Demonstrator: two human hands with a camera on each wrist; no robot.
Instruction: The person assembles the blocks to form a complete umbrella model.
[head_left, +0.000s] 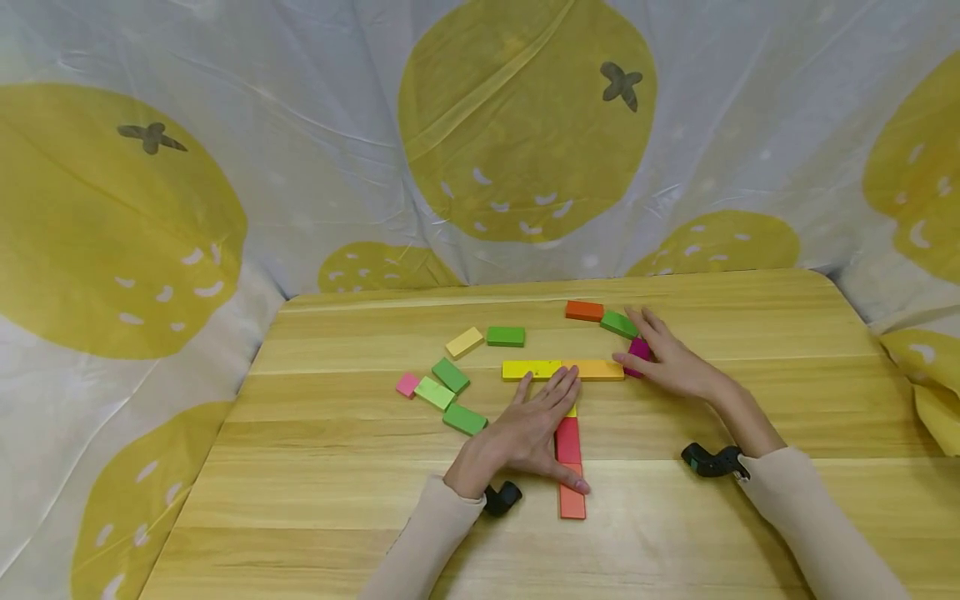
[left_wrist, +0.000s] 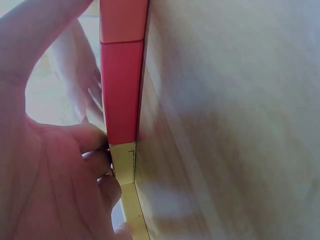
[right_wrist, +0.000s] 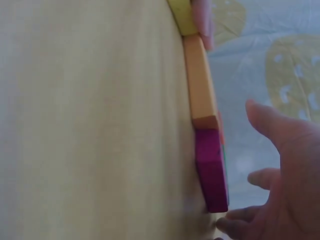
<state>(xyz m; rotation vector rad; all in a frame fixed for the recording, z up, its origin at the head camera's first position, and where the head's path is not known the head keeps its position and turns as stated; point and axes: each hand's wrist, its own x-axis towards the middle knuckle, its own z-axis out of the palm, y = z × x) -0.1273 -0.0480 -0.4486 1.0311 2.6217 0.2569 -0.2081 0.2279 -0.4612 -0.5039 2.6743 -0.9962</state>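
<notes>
My left hand (head_left: pixel 536 421) lies flat on the wooden table (head_left: pixel 337 500) with straight fingers. It rests beside a column made of a red block (head_left: pixel 567 440) and an orange-red block (head_left: pixel 572 501), and its fingertips reach a yellow block (head_left: pixel 531 369). In the left wrist view the palm (left_wrist: pixel 50 190) sits against the red block (left_wrist: pixel 122 90). An orange block (head_left: pixel 596 369) continues the yellow one rightward. My right hand (head_left: pixel 667 362) touches a magenta block (head_left: pixel 639 348) at the orange block's end with straight fingers. The right wrist view shows the magenta block (right_wrist: pixel 211 170) butting against the orange block (right_wrist: pixel 201 85).
Loose blocks lie to the left: pale yellow (head_left: pixel 464 342), green (head_left: pixel 506 336), green (head_left: pixel 450 375), light green (head_left: pixel 434 392), pink (head_left: pixel 407 384), green (head_left: pixel 464 418). An orange-red block (head_left: pixel 584 311) and a green block (head_left: pixel 618 323) lie beyond my right fingers. A lemon-print cloth (head_left: pixel 525 125) hangs behind.
</notes>
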